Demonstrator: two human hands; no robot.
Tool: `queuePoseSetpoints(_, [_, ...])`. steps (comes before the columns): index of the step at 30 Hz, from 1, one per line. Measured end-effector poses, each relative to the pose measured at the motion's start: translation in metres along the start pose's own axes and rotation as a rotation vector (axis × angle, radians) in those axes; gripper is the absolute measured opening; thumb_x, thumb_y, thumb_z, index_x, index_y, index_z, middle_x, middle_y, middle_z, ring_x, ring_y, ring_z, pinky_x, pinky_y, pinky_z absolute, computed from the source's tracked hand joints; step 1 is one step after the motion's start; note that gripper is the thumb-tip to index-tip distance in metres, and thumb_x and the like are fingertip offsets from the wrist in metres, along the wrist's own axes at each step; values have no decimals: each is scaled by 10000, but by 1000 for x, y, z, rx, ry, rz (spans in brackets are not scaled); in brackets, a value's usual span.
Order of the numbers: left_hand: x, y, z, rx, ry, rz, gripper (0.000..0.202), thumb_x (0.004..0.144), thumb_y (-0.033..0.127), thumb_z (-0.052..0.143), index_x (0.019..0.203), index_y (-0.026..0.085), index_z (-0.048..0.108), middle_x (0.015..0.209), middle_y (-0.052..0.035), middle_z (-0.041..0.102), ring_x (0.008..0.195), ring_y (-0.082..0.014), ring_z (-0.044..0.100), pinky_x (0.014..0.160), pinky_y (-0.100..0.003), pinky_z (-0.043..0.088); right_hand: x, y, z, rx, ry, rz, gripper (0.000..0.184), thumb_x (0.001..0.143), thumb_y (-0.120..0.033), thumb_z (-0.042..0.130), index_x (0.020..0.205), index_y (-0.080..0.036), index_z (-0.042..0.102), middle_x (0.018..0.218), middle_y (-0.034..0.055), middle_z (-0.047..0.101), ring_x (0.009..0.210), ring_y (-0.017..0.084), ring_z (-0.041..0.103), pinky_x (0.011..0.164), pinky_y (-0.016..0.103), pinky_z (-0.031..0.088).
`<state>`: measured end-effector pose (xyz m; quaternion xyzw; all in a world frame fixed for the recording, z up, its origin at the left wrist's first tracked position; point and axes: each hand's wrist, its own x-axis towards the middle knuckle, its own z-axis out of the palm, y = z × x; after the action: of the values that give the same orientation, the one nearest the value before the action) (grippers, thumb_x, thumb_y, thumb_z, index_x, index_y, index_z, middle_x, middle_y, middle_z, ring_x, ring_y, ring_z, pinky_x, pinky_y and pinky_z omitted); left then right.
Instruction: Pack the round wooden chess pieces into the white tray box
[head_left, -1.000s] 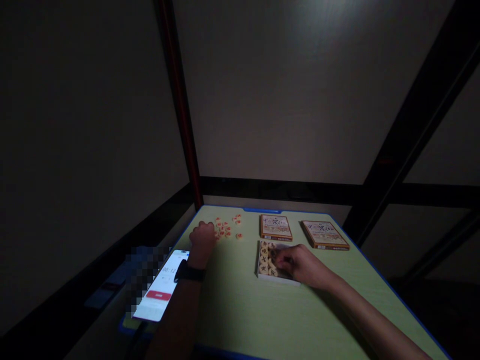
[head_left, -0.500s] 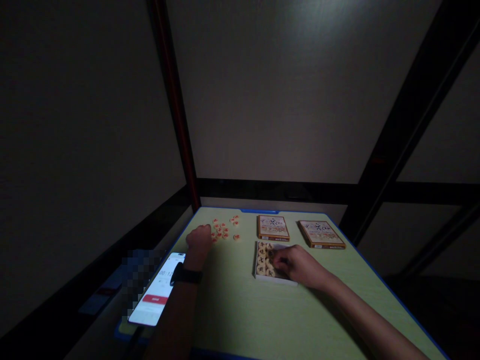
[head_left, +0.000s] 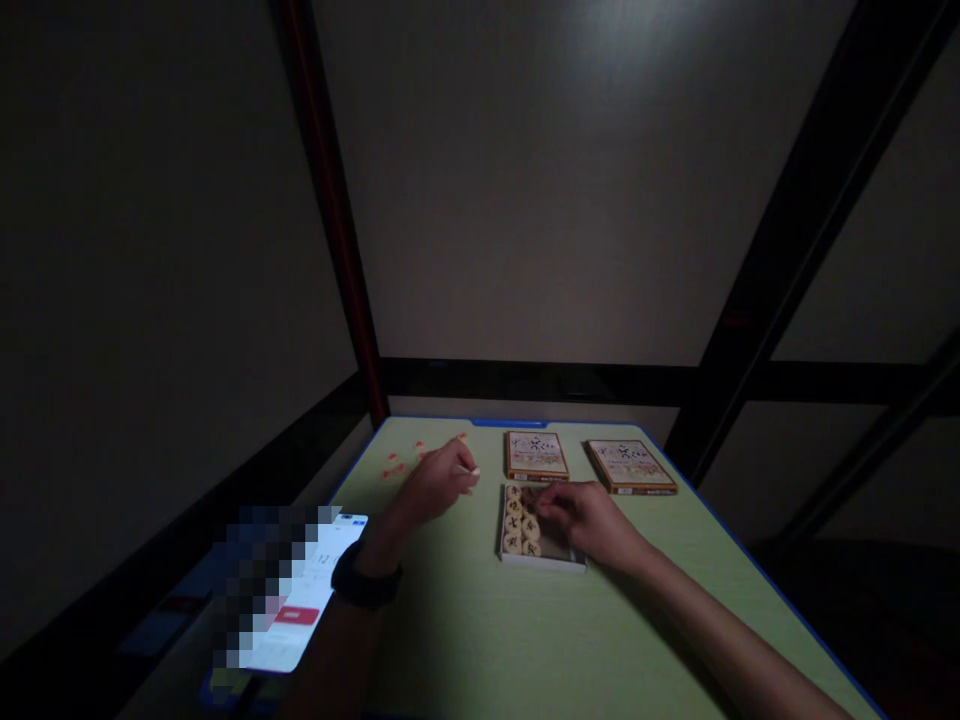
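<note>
A shallow white box holds rows of pale round Chinese chess pieces with dark characters, lined up along its left side. My right hand reaches into it from the right, thumb and fingers pinched on a piece near the second row; the fingers mostly hide that piece. My left hand, slightly smeared by motion, is over the table left of the box. At its closed fingertips shows a small pale piece. Several loose red-marked pieces lie behind and left of this hand, partly covered by it.
Two flat printed game boxes, one behind the white box and another to its right, lie on the green table. A lit phone lies at the left edge, beside my wristband. Walls stand behind and left.
My left hand has moved right from the loose red-marked pieces towards the box. My right hand's fingertips have shifted slightly towards the back of the box. The view has turned a little.
</note>
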<state>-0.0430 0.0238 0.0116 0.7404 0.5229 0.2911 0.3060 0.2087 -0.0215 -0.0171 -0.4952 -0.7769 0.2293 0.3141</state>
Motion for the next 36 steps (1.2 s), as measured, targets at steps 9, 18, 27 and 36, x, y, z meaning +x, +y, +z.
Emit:
queuePoseSetpoints(9, [-2, 9, 42, -682, -439, 63, 363, 598, 284, 810, 772, 172, 512, 717, 32, 616, 699, -117, 610, 673, -256, 464, -3, -10, 5, 212, -2, -222, 231, 902, -321, 613, 1010, -184, 764, 894, 80, 726, 807, 186, 642, 745, 305, 506])
queuePoseSetpoints(18, [3, 2, 42, -508, -380, 60, 369, 612, 370, 804, 745, 173, 522, 663, 31, 604, 623, -107, 580, 587, -222, 413, -4, -12, -13, -5, -178, -247, 156, 869, -217, 632, 858, -193, 786, 787, 43, 722, 724, 162, 641, 671, 256, 460])
queuePoseSetpoints(27, [1, -8, 47, 48, -402, -34, 428, 868, 478, 458, 571, 178, 526, 502, -2, 588, 459, -108, 523, 476, -215, 382, -9, -18, -7, -222, -310, -246, 258, 737, -6, 591, 714, -212, 744, 726, -9, 712, 685, 133, 607, 629, 222, 383])
queuePoseSetpoints(36, [-2, -6, 50, 47, -522, -46, 478, 894, 501, 411, 569, 172, 532, 533, -27, 626, 457, -107, 522, 483, -217, 404, -9, -22, -9, -153, -353, -239, 244, 775, -38, 565, 737, -209, 735, 675, -9, 678, 636, 129, 570, 629, 212, 393])
